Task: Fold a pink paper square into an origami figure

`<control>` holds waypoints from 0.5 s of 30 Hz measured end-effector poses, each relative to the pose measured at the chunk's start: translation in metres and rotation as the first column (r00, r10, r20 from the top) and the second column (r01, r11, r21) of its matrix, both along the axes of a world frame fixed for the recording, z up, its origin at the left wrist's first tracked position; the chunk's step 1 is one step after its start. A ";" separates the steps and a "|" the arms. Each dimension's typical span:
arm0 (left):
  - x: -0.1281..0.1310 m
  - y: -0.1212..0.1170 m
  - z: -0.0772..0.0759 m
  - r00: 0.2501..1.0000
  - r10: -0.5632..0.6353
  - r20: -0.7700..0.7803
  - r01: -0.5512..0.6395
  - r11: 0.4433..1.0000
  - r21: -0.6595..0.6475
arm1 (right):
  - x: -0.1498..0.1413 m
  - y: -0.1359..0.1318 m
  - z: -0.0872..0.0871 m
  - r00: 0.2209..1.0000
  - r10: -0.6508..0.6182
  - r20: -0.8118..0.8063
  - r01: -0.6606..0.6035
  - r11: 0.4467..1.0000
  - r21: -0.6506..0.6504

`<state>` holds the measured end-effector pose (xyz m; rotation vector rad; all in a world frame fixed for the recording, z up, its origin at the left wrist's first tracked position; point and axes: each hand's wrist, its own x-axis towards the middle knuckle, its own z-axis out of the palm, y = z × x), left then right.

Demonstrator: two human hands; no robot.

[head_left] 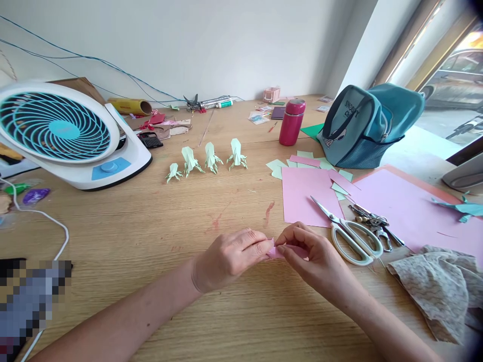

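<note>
Between my two hands, low over the wooden table, is a small folded piece of pink paper [278, 253]. My left hand [236, 254] is closed on its left end, the fingers pressed together. My right hand [305, 251] pinches the other end between thumb and fingers. Much of the paper is hidden by the fingers, so its exact shape cannot be made out. White-handled scissors [354, 240] lie just right of my right hand, their blades over a square pink sheet [307, 193]. Several pale green folded-paper figures [236, 153] stand in a row farther back.
A white and blue fan [64, 130] stands at the left, its cable [64, 226] running forward. At the back right are a red flask [292, 122] and a blue bag [366, 125]. Keys [375, 223], a large pink sheet [400, 201] and a crumpled cloth [433, 286] lie at the right.
</note>
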<state>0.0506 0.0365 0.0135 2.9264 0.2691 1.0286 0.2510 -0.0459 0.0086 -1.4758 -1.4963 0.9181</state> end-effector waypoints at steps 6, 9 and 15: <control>-0.001 0.003 0.005 0.997 0.053 0.047 -0.037 0.954 -0.299 | 0.005 0.001 0.009 0.998 0.066 0.020 -0.068 0.987 0.144; -0.001 0.004 0.006 0.996 0.037 0.080 -0.004 0.930 -0.368 | 0.003 0.000 0.010 0.998 0.042 0.055 -0.053 0.976 0.213; -0.001 0.003 0.007 0.997 0.020 0.077 0.012 0.922 -0.387 | 0.001 -0.001 0.007 0.998 0.047 0.050 -0.058 0.966 0.253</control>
